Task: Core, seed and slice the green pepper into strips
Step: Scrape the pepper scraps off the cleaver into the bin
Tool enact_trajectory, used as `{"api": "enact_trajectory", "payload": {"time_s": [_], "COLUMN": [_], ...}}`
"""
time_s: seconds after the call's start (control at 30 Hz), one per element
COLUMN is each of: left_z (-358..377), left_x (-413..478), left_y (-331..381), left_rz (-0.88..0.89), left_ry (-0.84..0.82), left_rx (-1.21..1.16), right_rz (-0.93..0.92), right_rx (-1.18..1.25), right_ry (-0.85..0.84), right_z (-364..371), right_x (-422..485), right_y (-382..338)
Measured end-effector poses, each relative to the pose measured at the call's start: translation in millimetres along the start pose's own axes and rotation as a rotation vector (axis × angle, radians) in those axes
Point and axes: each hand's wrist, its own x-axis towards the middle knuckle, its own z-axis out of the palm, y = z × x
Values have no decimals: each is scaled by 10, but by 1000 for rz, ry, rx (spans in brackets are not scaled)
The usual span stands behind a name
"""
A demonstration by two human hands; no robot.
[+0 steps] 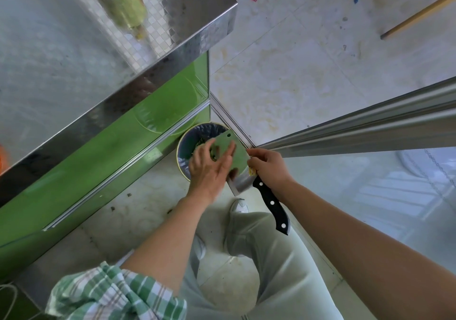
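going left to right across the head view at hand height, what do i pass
green cabinet front → left hand → cleaver blade → right hand → metal door frame

This is a kitchen: a stainless-steel counter with an embossed checker pattern bears 1 blurred yellowish bottle, glossy green cabinet doors run beneath it, the pale tiled floor is stained, and a black-handled cleaver hangs over a bag-lined waste bin.
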Motion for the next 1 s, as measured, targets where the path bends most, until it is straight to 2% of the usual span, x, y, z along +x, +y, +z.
{"api": "enact_trajectory", "payload": {"time_s": [0.1, 0.2, 0.23, 0.37, 0.47, 0.63, 0.77, 1.0], "left_z": [-57, -129, -164, -403, -642, -989, -1196, -1501], "left_x": [117, 210, 219, 102, -64, -347, -572, -853], "left_y": [-66, -230, -250, -104, 83, 404, 693, 1036], "left_rz": [-283, -409, -413, -227, -270, -297, -332, -263], "left_ry": [16, 19, 53, 183, 272, 310, 311, 352], "left_rx": [22, 171, 176, 233, 166, 162, 276, 336], "right_rz": [-12, 6, 13, 21, 31, 6, -35, -103], "right_rx": [-11, 31, 37, 15, 1, -45, -56, 15], "right_ry": [-1, 15, 29, 47, 61, 49, 58, 60], "right_z": [-38, -77, -84, -82, -87, -164, -290, -477], "right_x": [-8, -36, -50, -177, -357, -714, -957, -1302], "right_y": [35, 68, 68, -31, -217, -541, -750, -1079]}}
